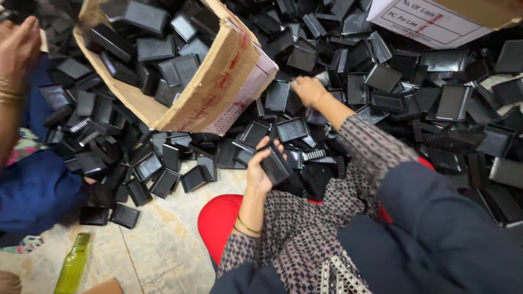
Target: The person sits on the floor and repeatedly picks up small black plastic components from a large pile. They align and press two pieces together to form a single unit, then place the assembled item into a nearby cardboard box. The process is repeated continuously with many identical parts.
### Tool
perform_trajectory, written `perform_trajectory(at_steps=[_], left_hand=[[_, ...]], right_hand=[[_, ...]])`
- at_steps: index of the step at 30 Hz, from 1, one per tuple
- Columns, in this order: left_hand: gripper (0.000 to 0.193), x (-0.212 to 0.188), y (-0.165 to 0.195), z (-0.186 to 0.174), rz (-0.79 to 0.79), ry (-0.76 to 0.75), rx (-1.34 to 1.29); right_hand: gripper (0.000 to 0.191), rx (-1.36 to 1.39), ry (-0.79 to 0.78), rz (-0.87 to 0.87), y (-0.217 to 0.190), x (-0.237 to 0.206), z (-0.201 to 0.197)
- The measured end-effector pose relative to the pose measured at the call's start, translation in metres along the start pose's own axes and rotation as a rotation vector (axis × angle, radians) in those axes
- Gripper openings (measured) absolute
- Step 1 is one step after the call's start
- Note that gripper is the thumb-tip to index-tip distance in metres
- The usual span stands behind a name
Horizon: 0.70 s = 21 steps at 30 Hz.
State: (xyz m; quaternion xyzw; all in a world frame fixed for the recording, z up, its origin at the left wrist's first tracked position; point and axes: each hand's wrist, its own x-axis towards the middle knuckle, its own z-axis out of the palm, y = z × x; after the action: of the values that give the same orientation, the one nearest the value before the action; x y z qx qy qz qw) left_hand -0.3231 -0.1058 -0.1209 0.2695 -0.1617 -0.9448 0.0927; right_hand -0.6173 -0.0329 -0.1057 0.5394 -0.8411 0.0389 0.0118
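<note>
**Two hands in the black tray pile, one tray in my left**

Landmark: the tipped cardboard box [218, 81], one only, mouth open to the upper left and full of black trays.

Far left of the box: another person's hand [19, 46], one, with bangles at the wrist, raised over the pile's edge. Below it, blue cloth. Well below the box on the bare floor [158, 250], one green bottle [72, 265] standing near the frame's lower edge.

Below the box and slightly right: my left hand [261, 171], fingers curled part-way round one black tray [275, 166]. Thumb on the near edge, fingertips over the far edge; grip closed on it. The tray is a shallow rectangle, long axis running from lower right to upper left, tilted, its upper end pointing toward the box.

Just right of the box's lower corner: my right hand [308, 90], arm stretched out, knuckles up, fingers bent down into the heap [436, 109]. Whether they have closed on a piece I cannot tell; fingertips hidden.

Loose trays beyond counting, spread from left of the box to the right edge. One white printed sheet [425, 22], well right of the box, at the top.
</note>
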Motion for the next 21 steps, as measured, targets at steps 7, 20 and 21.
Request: perform_trajectory(at_steps=[7,20,21], left_hand=[[0.055,-0.032,-0.024,-0.034,-0.073,0.157,-0.050],[0.071,0.000,-0.056,0.043,0.324,-0.040,0.320],[0.070,-0.004,-0.058,0.050,0.358,-0.059,0.341]], right_hand=[[0.073,-0.115,-0.040,0.055,-0.016,-0.029,0.033],[0.076,0.978,0.344,0.236,-0.139,-0.208,-0.073],[0.076,0.915,0.333,0.247,-0.142,-0.208,-0.074]])
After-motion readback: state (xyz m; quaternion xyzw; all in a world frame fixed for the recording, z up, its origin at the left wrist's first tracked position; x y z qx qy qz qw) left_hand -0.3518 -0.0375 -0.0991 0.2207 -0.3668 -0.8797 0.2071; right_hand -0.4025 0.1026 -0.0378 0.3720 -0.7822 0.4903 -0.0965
